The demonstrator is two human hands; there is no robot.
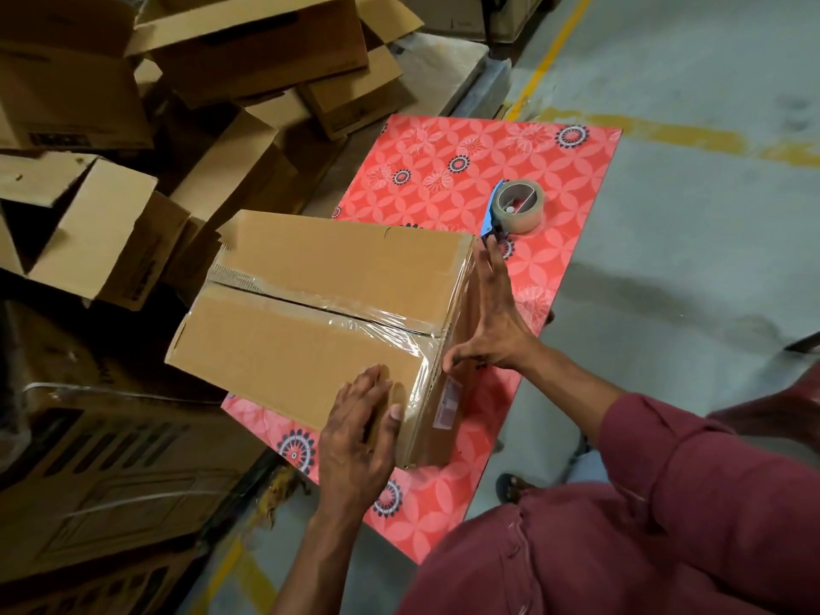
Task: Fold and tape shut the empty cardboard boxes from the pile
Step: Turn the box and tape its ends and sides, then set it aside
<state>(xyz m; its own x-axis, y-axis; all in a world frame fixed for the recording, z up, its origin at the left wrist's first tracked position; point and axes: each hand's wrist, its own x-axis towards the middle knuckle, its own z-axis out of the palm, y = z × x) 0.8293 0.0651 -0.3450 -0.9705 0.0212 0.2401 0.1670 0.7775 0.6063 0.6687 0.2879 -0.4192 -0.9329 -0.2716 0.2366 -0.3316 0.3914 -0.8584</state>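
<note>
A closed cardboard box (310,312) lies on the red flowered table (443,170), its left part sticking out past the table edge. Clear tape runs along its top seam and down the near end. My left hand (359,432) lies flat on the box's near top corner, with the thumb on the taped edge. My right hand (492,317) presses flat with straight fingers against the box's right end face. A roll of tape in a blue dispenser (517,208) sits on the table beyond the box, apart from both hands.
A pile of open, empty cardboard boxes (199,82) fills the upper left. Dark cartons with plastic strapping (111,459) stand at the lower left. Grey floor with yellow lines (665,135) lies to the right. My maroon-clad lap (577,548) is at the bottom right.
</note>
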